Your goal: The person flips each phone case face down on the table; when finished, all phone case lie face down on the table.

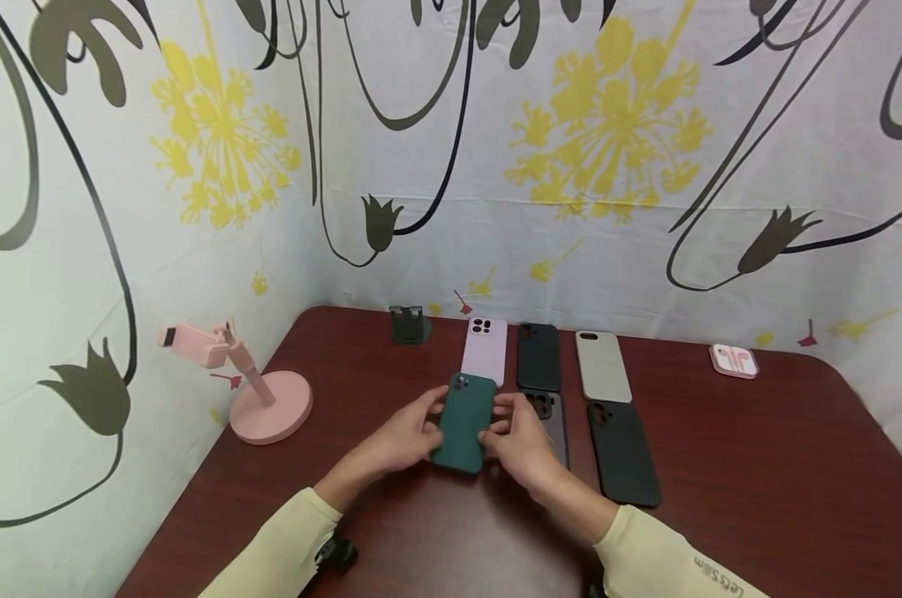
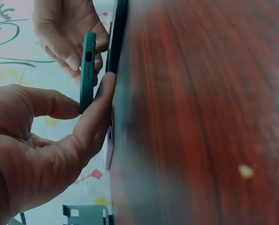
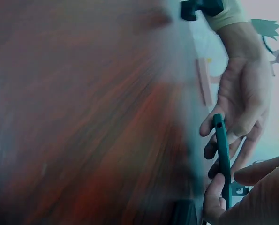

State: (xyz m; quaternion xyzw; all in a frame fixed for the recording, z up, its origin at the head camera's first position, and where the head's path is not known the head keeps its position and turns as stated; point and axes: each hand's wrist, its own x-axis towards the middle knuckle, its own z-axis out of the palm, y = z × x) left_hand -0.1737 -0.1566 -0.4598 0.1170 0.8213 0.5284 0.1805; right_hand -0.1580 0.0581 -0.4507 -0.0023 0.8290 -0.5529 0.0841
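A dark green phone case (image 1: 464,425) is held between both hands above the table, its camera cutout toward the back. My left hand (image 1: 404,430) grips its left edge, thumb on one face and fingers on the other. At the right edge my right hand (image 1: 524,444) pinches it with thumb and fingers. The left wrist view shows the bottom edge of the case (image 2: 87,70), with a port cutout. Under and beside the right hand lies a grey phone case (image 1: 556,428), partly hidden. Just behind the green case is a lilac one (image 1: 485,349).
Two black cases (image 1: 538,357) (image 1: 625,455) and a pale one (image 1: 603,367) lie to the right. A dark folding stand (image 1: 408,325) is at the back, a pink stand (image 1: 270,407) at left, and boxed earphones (image 1: 734,361) at back right. A patterned cloth hangs behind the table (image 1: 765,465).
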